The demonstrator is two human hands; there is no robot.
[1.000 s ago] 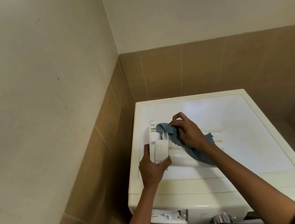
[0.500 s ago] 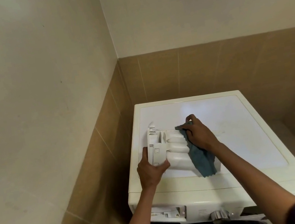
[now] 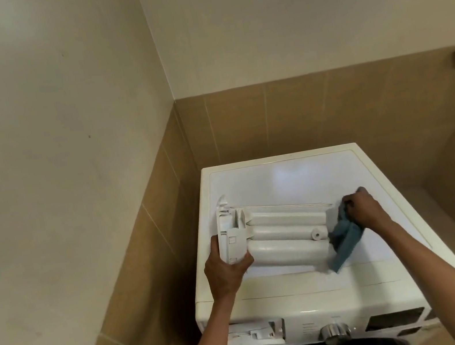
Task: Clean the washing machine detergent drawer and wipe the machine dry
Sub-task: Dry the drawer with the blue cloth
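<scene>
We look down on a white machine (image 3: 282,181) standing in a tiled corner. At the left of its front, the slot (image 3: 258,334) is empty. The drawer (image 3: 286,235) is out and lies across the machine's top, with its front panel near the left edge and its back end toward the middle. What look like the rounded undersides of its compartments face up.

We judge the task to be partway done. The drawer has been removed and is being wiped, and we can make out no residue on it. The drawer has yet to go back in the slot, and the machine has yet to be wiped dry. We cannot tell from here whether the top is wet.

The left hand (image 3: 225,270) reaches in from below and grips the drawer's front panel. Its thumb is on the near face and its fingers are curled around the left side, steadying the drawer.

At the drawer's back end, a teal cloth (image 3: 344,240) hangs toward the machine's front edge. The right hand (image 3: 363,209) comes in from the lower right with the forearm stretched over the top. Its fingers are curled tight around the bunched cloth and press it against the end of the drawer.
</scene>
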